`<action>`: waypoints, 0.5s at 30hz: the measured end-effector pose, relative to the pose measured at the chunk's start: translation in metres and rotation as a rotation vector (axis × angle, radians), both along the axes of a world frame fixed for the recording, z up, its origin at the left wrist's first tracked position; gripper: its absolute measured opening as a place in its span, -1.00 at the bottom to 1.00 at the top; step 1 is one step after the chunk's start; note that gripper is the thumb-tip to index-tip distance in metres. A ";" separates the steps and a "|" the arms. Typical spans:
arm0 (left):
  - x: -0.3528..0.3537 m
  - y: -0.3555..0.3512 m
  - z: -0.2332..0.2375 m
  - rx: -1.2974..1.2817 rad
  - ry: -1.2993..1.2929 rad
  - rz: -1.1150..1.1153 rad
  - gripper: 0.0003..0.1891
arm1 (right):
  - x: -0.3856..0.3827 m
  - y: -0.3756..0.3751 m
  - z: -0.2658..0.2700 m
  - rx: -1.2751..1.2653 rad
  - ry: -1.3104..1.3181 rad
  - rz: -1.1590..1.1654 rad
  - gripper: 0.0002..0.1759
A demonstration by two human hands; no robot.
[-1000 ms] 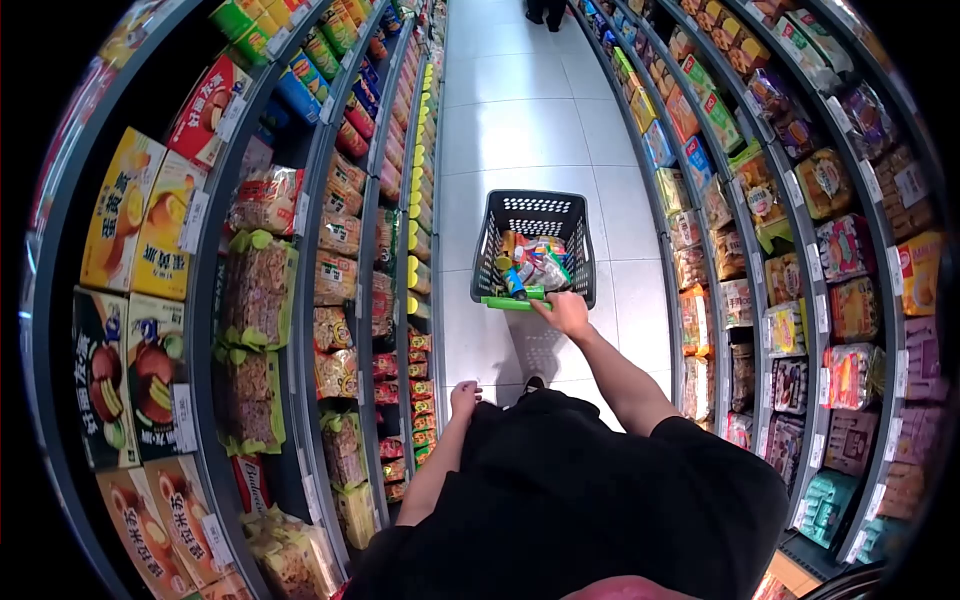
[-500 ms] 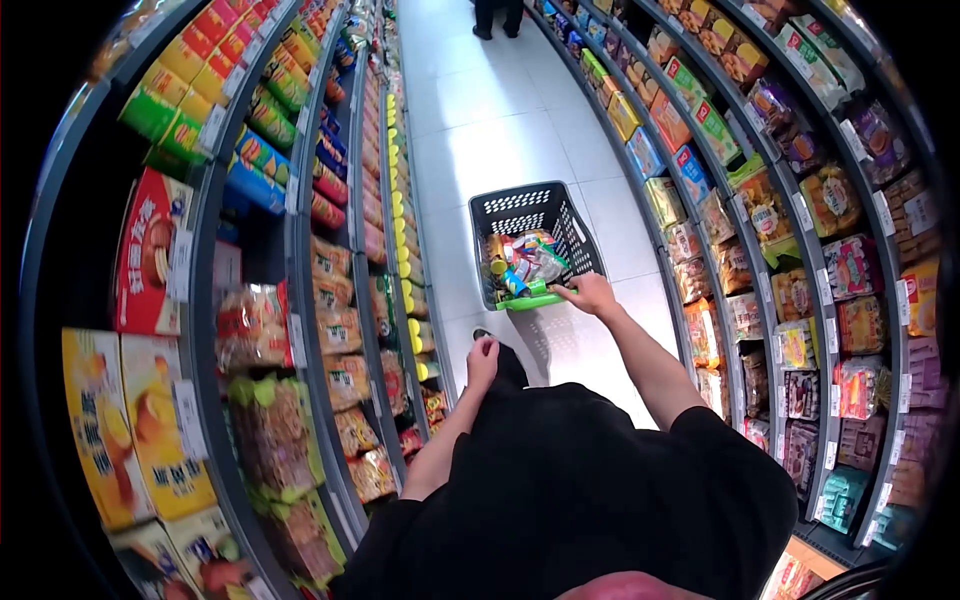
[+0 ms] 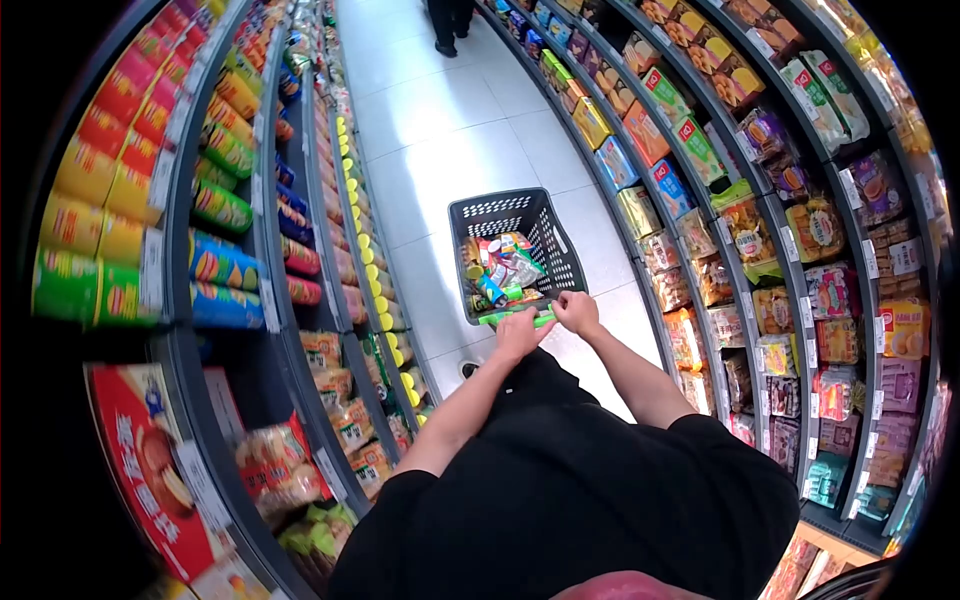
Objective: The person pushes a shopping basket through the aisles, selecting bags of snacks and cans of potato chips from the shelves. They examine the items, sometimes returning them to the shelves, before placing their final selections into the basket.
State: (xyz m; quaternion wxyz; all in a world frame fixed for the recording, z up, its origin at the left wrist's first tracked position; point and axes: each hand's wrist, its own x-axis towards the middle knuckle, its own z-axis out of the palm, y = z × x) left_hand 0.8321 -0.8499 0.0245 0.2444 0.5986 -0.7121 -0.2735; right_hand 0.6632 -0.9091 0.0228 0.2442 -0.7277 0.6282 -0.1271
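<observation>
A dark plastic shopping cart point(image 3: 540, 215) stands in the aisle ahead of me, filled with several colourful snack packets point(image 3: 498, 265). Its green handle bar point(image 3: 520, 318) runs along the near edge. My left hand point(image 3: 520, 333) rests on the left part of that bar, fingers curled over it. My right hand point(image 3: 577, 310) grips the bar's right end. Both forearms reach forward from my black shirt.
Tall shelves point(image 3: 270, 270) of snack tubes and bagged goods line the left side. Shelves point(image 3: 760, 230) of boxed and bagged snacks line the right. White tiled floor point(image 3: 450, 130) runs ahead. Another person's legs point(image 3: 447, 20) stand far down the aisle.
My left hand rose from my side and came onto the cart's handle beside the right hand. The view moved forward along the aisle and swung left.
</observation>
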 end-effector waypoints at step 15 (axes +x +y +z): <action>0.066 -0.183 -0.009 0.280 -0.065 -0.176 -0.49 | 0.034 -0.148 0.003 0.101 -0.244 0.105 -0.53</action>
